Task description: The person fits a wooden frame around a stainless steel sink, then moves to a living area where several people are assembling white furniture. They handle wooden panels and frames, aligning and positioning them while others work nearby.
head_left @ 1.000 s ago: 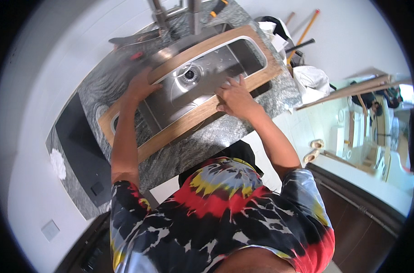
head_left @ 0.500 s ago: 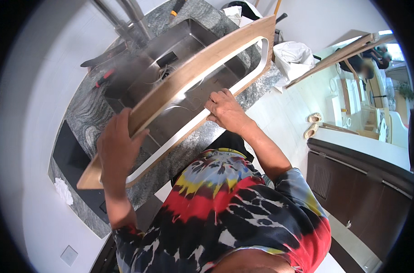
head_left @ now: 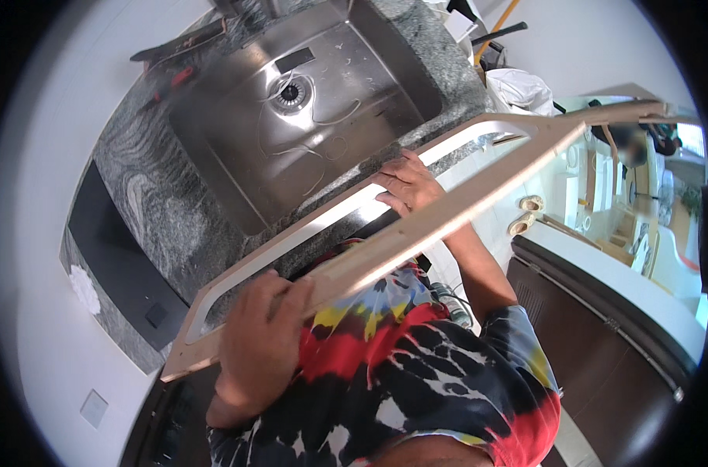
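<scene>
A wooden board with a long, round-cornered cut-out (head_left: 385, 253) is tilted up close to my body, and the cut-out has a white inner edge. At its near edge, toward the left end, my left hand (head_left: 259, 342) is closed on the wood. My right hand (head_left: 410, 185) reaches through the cut-out with its fingers hooked over the far strip; the thumb is only partly visible. Beyond the board lies a steel sink (head_left: 369, 74), with a drain (head_left: 290, 95), a small dark block (head_left: 295, 61) and a thin, loose pale cord inside.
Grey veined stone counter (head_left: 140, 167) surrounds the sink. A black panel (head_left: 120, 249) and crumpled white paper (head_left: 84, 289) lie at the left. A red-handled tool (head_left: 181, 76) is by the wall. A white bag (head_left: 521, 92), slippers (head_left: 530, 204) and dark cabinets (head_left: 595, 331) are at the right.
The board has moved off the sink toward my body and tipped over, uncovering the sink. Both hands have come nearer with it and stay on it.
</scene>
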Motion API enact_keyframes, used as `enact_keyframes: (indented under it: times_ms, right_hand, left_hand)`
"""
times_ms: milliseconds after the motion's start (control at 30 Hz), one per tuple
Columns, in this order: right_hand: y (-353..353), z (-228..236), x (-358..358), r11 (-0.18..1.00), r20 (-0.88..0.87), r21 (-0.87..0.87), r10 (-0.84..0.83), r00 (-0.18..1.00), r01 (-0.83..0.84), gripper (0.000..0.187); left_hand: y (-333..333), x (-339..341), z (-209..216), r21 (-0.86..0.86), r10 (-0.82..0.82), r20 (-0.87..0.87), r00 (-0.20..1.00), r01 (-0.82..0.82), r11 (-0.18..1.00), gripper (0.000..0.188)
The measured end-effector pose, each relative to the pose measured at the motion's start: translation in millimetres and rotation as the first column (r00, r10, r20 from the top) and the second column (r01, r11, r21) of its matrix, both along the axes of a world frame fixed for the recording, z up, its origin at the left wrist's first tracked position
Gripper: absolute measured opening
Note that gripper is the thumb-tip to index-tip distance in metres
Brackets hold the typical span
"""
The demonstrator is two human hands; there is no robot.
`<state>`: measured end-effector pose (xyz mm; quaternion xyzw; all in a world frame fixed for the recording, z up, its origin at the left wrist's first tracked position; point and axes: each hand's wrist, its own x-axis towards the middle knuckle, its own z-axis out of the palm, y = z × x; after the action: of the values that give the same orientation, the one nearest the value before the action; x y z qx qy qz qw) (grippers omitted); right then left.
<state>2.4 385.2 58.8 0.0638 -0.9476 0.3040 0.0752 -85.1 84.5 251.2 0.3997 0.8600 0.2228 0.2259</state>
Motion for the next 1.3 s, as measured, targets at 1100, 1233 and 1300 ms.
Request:
enact_keyframes:
  times_ms: [1100,1233,1300]
  right_hand:
    - [18.6,86.2,-61.8,0.952,-0.199,-0.251,-0.226,0.954,0.173,0.029]
    - [43.2,209.1,18.2,0.928,-0.577,-0.357,-0.312,0.755,0.111,0.027]
    - [54.8,270.9,48.9,0.941,-0.800,-0.245,-0.059,0.598,-0.235,0.029]
  left_hand:
    - [48.9,-262.7,-201.9,0.128,0.413,-0.210,0.887,-0.393,0.910,0.055]
    - [73.8,-170.3,-198.3,0.286,0.270,-0.208,0.940,-0.206,0.936,0.062]
    - [91.9,-112.4,-186.0,0.228,0.099,-0.132,0.986,-0.067,0.971,0.064]
